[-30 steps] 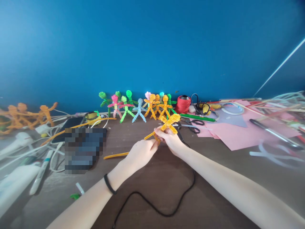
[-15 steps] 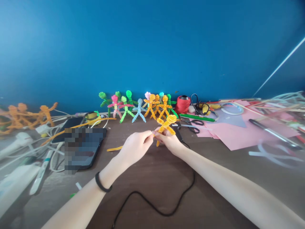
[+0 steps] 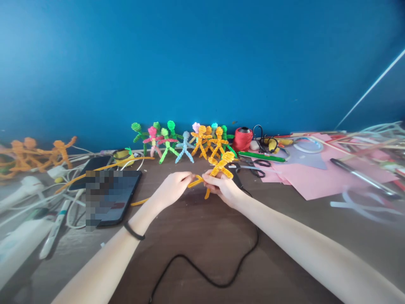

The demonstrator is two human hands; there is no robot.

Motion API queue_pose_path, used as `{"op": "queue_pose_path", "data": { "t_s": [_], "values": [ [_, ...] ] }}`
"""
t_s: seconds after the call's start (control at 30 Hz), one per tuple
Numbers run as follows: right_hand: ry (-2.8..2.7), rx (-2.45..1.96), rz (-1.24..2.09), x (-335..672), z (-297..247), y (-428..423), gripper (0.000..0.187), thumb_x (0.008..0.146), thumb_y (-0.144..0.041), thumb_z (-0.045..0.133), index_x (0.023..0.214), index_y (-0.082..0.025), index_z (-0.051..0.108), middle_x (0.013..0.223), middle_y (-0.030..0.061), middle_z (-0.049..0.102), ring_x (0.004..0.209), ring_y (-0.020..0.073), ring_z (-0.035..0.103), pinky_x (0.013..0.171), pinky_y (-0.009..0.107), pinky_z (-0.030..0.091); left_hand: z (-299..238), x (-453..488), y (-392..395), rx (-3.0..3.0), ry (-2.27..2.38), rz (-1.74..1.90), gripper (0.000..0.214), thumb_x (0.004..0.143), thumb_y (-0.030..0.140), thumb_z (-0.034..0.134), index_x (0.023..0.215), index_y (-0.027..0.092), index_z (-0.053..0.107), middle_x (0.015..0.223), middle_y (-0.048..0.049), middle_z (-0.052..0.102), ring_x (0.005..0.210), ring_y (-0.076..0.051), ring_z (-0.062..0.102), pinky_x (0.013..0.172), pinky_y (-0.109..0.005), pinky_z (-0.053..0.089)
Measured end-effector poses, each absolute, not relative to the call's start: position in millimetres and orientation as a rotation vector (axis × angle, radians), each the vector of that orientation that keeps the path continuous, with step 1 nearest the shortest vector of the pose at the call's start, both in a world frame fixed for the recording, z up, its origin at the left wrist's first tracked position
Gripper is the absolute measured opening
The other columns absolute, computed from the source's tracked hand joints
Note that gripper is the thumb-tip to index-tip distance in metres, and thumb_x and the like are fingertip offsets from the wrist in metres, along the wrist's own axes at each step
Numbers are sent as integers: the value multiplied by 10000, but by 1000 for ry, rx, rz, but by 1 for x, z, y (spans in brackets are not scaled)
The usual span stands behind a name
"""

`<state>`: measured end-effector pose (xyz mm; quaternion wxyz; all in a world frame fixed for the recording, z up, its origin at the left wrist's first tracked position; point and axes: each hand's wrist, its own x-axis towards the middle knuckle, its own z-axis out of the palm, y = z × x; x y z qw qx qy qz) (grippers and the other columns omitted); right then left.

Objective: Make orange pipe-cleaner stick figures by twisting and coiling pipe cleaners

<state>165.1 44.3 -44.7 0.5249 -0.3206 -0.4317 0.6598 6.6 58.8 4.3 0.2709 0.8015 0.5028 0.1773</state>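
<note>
Where behind fingers [image 3: 214, 181], orange figure [image 3: 222, 165] indistinct

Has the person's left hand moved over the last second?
Yes: the left hand has moved leftward, closer to the dark-screened device lying on the tabletop.

Nearer the person than the left hand [image 3: 172, 190] and right hand [image 3: 225, 190], the brown desk [image 3: 190, 230] lies open, crossed by a winding black cord [image 3: 218, 285]. Beyond, upright fuzzy figures [image 3: 186, 147] bar the way; a dark tablet [image 3: 125, 196] obstructs the left, a red spool [image 3: 243, 139] and pink paper [image 3: 305, 179] the right.
</note>
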Motion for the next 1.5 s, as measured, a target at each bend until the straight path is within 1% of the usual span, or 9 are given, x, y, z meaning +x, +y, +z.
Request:
{"op": "queue_pose_path", "data": {
  "t_s": [0.13,0.33,0.57,0.67,0.8,0.93,1.07,1.2,1.5],
  "values": [
    [-924,-666,1667,165,-41,43,227,651,-283,663,596,-144,492,522,-54,407,416,18,235,371,188,82,-3,7,60,2072,1218,439,271,766,348,362,577,183,465,549,42,421,541,-111,368,525,-234,259],
    [-876,-667,1621,166,-44,45,263,660,-329,655,592,-150,475,459,-79,329,381,15,171,352,197,74,-11,15,53,2054,1158,404,400,819,423,312,582,174,518,490,43,381,481,-101,354,496,-238,259],
    [-858,-834,1474,164,-43,45,333,611,-369,677,544,-167,421,454,-75,328,440,43,272,408,201,186,-18,25,44,1879,1095,355,437,832,465,269,635,169,524,459,59,307,416,-83,267,443,-226,238],
    [-855,-939,1409,164,-43,46,343,585,-373,690,537,-171,417,453,-73,336,467,56,318,445,212,228,-15,27,41,1906,1121,350,445,835,460,263,626,168,526,464,53,329,422,-87,300,458,-229,259],
    [-907,-1019,1365,165,-45,48,305,581,-391,677,586,-170,467,445,-83,333,426,48,275,424,222,186,-6,24,39,2041,1181,364,446,838,441,272,611,168,541,510,38,394,475,-100,385,495,-234,282],
    [-985,-1016,1345,165,-46,49,296,592,-382,659,571,-168,456,431,-88,322,405,41,253,411,224,166,6,19,38,2137,1217,309,415,841,414,279,632,174,546,501,45,382,462,-99,379,481,-232,266],
    [-1088,-1021,1346,165,-47,49,270,618,-372,636,580,-163,470,438,-87,329,404,37,250,409,221,162,18,16,36,2266,1247,289,336,836,331,300,649,186,538,523,43,447,481,-101,403,486,-232,256],
    [-1139,-1045,1350,164,-46,47,266,626,-383,628,593,-158,490,467,-69,374,422,43,280,410,217,166,25,14,37,2385,1315,307,239,809,259,340,648,194,503,520,53,442,470,-93,367,484,-232,236],
    [-1094,-900,1524,163,-40,41,285,599,-371,675,590,-148,497,501,-50,431,433,34,292,401,203,157,19,5,51,2451,1413,371,247,808,267,330,576,192,369,511,49,398,486,-99,371,500,-231,235]
  ]
}}
